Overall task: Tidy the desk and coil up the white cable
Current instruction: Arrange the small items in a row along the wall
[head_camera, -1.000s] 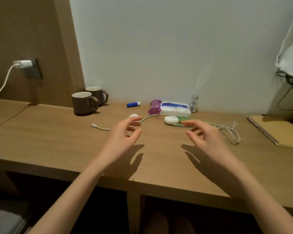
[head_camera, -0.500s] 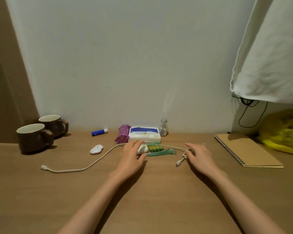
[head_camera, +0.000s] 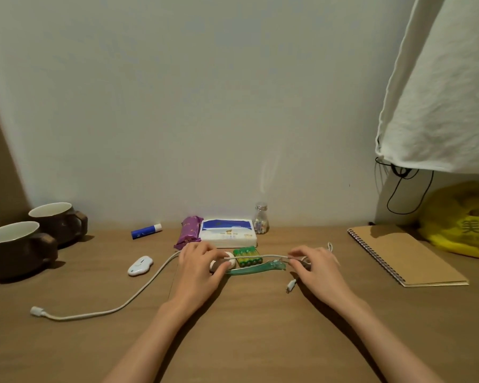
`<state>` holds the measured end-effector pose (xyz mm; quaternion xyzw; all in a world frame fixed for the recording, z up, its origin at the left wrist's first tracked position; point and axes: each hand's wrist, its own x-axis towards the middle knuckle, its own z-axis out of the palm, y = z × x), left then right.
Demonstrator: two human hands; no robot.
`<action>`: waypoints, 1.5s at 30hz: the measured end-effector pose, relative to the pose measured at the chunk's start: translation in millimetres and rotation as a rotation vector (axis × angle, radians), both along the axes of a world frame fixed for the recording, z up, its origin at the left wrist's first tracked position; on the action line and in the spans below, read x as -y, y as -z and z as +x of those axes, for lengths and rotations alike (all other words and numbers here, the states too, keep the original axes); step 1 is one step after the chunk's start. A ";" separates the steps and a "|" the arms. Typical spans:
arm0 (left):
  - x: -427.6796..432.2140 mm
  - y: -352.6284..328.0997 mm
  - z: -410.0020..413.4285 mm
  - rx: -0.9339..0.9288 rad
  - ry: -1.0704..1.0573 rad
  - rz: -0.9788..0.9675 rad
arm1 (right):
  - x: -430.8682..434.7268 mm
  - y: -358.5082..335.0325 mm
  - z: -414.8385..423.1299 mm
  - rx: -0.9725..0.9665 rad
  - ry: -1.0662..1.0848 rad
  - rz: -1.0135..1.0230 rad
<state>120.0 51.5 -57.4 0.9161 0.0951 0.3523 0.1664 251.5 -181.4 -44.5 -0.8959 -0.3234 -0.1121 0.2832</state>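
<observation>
Across the middle of the desk [head_camera: 249, 335], head view: the white cable [head_camera: 134, 297] runs from its loose plug on the left, under the left hand [head_camera: 199, 272], over the green batteries [head_camera: 248, 257] and into the right hand [head_camera: 318, 269]. Right fingers curl and pinch the cable's bunched end, probably to anchor the coil. Left fingers bend over the cable and a small white case [head_camera: 230, 262]; I cannot tell whether they grip. No coiling yet, and mugs [head_camera: 17, 250] and notebook [head_camera: 404, 255] wait.

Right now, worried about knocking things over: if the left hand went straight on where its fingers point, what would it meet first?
Probably the small white case, right at the fingertips of the left hand and maybe already touched; just beyond lie the green batteries. Depth is hard to judge.
</observation>
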 end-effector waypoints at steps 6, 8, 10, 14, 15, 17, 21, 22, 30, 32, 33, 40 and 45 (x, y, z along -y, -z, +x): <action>6.1 -6.0 -5.0 -0.012 0.069 0.010 | -37.1 -29.5 -16.4 -0.004 -0.242 -0.097; 4.8 -5.1 -7.1 -0.023 0.077 0.035 | -47.4 -28.7 -19.4 0.001 -0.276 -0.133; 2.5 -4.1 -8.1 -0.046 0.074 0.033 | -51.4 -24.7 -20.3 0.023 -0.291 -0.155; 0.4 -7.2 -7.0 -0.051 0.053 0.030 | -46.5 -18.3 -19.6 0.134 -0.277 -0.188; -0.3 -8.3 -6.7 -0.043 0.047 0.017 | -44.4 -17.1 -19.0 0.132 -0.271 -0.188; -2.9 -8.9 -6.9 -0.036 0.035 -0.001 | -40.6 -14.6 -17.4 0.107 -0.262 -0.190; -8.8 -5.2 -7.2 -0.049 0.035 -0.001 | -35.2 -14.6 -14.9 0.033 -0.266 -0.165; -9.1 -4.6 -7.0 -0.048 0.036 -0.005 | -33.9 -15.6 -14.9 0.023 -0.275 -0.174; -12.3 -4.2 -9.7 -0.045 0.053 -0.025 | -16.0 -37.3 -14.8 -0.270 -0.376 -0.077; -12.5 -3.1 -9.2 -0.059 0.046 -0.020 | -11.1 -45.5 -13.0 -0.304 -0.336 0.078; -12.2 -2.7 -8.8 -0.061 0.048 -0.023 | -10.7 -47.3 -10.7 -0.296 -0.291 0.159; -5.8 -1.4 -7.0 -0.042 0.099 -0.081 | -33.6 -29.5 17.8 -0.173 0.091 0.155; -9.7 3.7 -2.8 -0.047 0.109 -0.049 | -50.9 -23.9 28.8 -0.167 0.189 0.054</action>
